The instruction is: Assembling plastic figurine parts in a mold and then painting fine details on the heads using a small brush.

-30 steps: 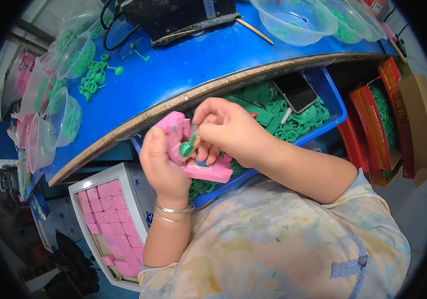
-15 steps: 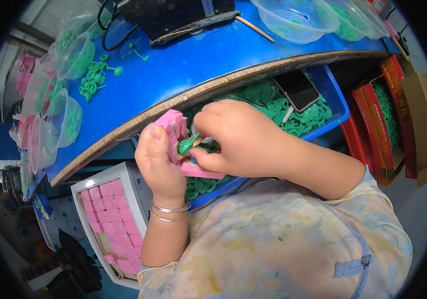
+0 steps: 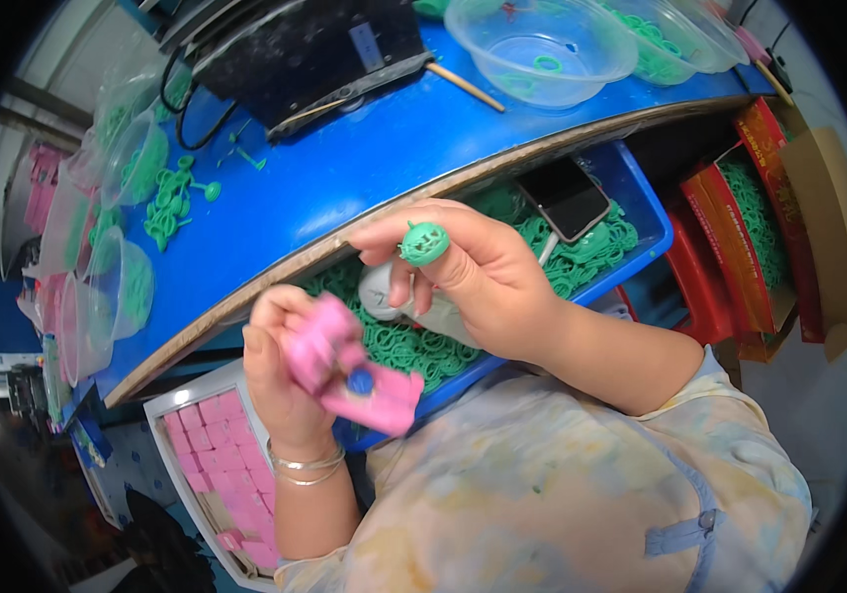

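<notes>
My left hand (image 3: 282, 390) is closed around a pink block-like mould (image 3: 384, 403), smeared by motion, which hangs partly opened. A small round blue spot (image 3: 360, 381) shows on its inner face. Up and to the right, my right hand (image 3: 502, 282) pinches a small round green piece (image 3: 425, 243) with a face-like cut pattern, like a tiny pumpkin. It is apart from the mould. Below both hands lies a blue tray (image 3: 657, 237) of tangled green rings (image 3: 596, 257). A white rounded thing (image 3: 376, 290) shows behind my right fingers.
A dark phone (image 3: 564, 201) rests on the tray's contents. The blue table (image 3: 314, 163) carries a black machine (image 3: 314, 59), a wooden stick (image 3: 466, 87), clear bowls (image 3: 542, 49) and loose green pieces (image 3: 171, 203). Pink blocks fill a white-framed box (image 3: 168, 435). Red cartons (image 3: 730, 237) stand right.
The green piece has come out of the pink mould and is now in my right fingers, raised. My left hand has moved down and left with the mould.
</notes>
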{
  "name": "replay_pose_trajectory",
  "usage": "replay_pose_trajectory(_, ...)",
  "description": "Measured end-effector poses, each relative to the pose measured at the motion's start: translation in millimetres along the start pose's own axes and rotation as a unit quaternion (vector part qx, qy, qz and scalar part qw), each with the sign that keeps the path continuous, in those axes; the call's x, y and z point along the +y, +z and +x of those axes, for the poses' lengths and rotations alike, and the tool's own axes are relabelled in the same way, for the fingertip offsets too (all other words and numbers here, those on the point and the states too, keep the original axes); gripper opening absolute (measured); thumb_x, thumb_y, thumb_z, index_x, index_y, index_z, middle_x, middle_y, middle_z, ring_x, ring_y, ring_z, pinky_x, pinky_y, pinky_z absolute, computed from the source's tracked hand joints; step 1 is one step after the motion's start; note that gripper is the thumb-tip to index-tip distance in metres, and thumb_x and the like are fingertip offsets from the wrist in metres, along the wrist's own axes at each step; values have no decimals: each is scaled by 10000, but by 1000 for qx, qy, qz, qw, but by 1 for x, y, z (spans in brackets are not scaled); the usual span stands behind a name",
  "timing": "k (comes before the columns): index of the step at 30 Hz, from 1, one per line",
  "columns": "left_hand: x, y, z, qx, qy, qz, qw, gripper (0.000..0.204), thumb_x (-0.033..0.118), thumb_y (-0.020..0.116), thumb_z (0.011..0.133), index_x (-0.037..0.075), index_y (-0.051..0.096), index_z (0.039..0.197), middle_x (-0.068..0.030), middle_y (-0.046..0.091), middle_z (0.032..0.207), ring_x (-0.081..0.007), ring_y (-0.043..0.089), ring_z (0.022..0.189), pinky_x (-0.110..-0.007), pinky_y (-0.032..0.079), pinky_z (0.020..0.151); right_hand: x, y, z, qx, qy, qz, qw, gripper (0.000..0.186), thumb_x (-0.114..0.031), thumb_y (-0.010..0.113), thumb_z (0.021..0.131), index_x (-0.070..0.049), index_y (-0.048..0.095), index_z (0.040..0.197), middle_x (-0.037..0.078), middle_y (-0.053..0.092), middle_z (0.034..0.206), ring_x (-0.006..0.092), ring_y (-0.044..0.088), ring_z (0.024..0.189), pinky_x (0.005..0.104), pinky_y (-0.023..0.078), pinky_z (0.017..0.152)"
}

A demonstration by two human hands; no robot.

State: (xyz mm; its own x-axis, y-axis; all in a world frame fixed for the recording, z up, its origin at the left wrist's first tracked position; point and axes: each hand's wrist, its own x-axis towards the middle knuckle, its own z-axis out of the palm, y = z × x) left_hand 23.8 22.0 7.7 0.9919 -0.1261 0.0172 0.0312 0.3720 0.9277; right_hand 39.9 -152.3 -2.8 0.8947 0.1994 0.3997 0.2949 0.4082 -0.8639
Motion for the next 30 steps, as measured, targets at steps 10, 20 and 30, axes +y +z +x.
replay_pose_trajectory(10, 8, 36, -10, -123, -25, 72, 989, 190, 121, 440, 897, -49, 474, 975, -163, 613, 768, -190, 619, 730, -258, 490, 640, 4, -1, -2, -129, 24, 119, 984, 431, -290, 353, 933, -7, 424, 1250, 120, 336, 1275, 194, 381, 1156, 309, 323, 958)
replay_pose_trajectory(20, 7, 36, -8, -115, 23, 111, 987, 190, 143, 381, 925, -6, 469, 848, -123, 603, 778, -135, 563, 683, -234, 453, 641, 12, 1, -7, -170, 109, 161, 966, 522, -355, 310, 934, 26, 346, 1289, 150, 419, 1264, 215, 318, 1230, 329, 255, 1007)
replay_pose_trajectory(30, 35, -20, 40, 205, 341, 644, 653, 168, 101, 454, 848, -1, 504, 724, -105, 490, 680, -258, 460, 673, -363, 354, 645, 32, 8, -27, -184, 459, 441, 749, 526, -450, 304, 897, -11, 421, 1160, 190, 576, 936, 285, 606, 594, 348, 490, 473)
